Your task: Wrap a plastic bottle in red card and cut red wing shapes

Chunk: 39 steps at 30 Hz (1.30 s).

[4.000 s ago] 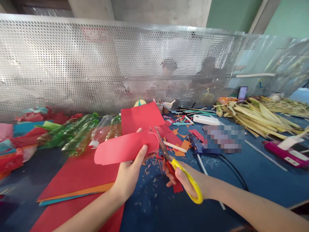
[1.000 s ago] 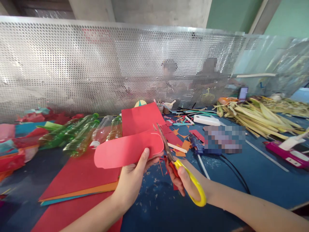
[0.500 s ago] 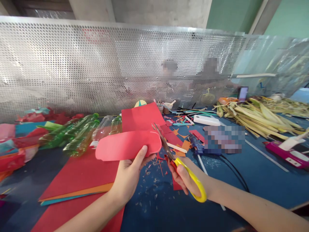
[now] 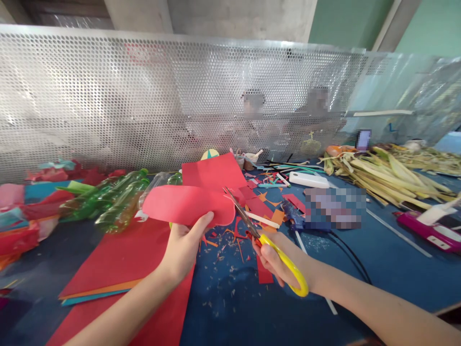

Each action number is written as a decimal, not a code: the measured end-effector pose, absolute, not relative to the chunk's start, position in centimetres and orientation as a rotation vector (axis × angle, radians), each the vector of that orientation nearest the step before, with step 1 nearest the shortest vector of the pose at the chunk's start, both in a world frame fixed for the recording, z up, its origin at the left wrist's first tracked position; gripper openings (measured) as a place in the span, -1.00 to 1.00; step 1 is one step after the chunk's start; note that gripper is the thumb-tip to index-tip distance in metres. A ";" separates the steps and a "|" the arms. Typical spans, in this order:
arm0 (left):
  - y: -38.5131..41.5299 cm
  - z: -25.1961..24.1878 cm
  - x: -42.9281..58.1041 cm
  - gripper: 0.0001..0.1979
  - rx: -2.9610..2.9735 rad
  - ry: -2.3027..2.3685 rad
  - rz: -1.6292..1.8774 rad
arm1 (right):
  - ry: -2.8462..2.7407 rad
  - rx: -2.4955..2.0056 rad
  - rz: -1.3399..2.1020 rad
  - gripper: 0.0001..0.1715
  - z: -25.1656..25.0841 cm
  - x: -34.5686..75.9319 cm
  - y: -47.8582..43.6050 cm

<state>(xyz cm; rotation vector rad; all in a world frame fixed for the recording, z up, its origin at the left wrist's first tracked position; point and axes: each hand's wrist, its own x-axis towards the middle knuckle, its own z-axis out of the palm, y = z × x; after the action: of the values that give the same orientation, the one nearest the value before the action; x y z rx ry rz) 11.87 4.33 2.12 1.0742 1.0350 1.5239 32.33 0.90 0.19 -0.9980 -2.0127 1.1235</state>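
Faces a blue worktop (image 4: 223,312), with pale husks (image 4: 382,175) heaped toward the far edge at right, red sheets (image 4: 122,257) toward the near edge at left. Holds a rounded red strip (image 4: 180,204) above the middle, pinched under the closed thumb of the left hand (image 4: 185,247). Grips yellow-handled scissors (image 4: 291,270) with curled fingers of the right hand (image 4: 277,259), blades slightly parted at the strip's right end.

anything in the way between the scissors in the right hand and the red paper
Nothing visible: the scissors in the right hand have their blades at the right end of the red paper. The left hand holds its lower edge, apart from the blades; loose scraps lie on the table.
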 end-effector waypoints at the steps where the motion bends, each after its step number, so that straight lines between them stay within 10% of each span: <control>1: 4.4 2.1 11.8 -0.72 1.084 1.035 1.521 | -2.017 -1.001 1.119 -0.32 0.2 32.3 0.9; 39: 5.7 2.6 11.2 -0.62 1.170 0.933 1.506 | -1.860 -1.225 1.244 -0.27 -1.0 32.1 0.8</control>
<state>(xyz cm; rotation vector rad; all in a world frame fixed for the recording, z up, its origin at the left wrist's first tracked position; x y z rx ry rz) 11.23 5.70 2.64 1.1702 0.9335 1.5057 32.07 0.84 -1.00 -1.2247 -1.8599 1.2442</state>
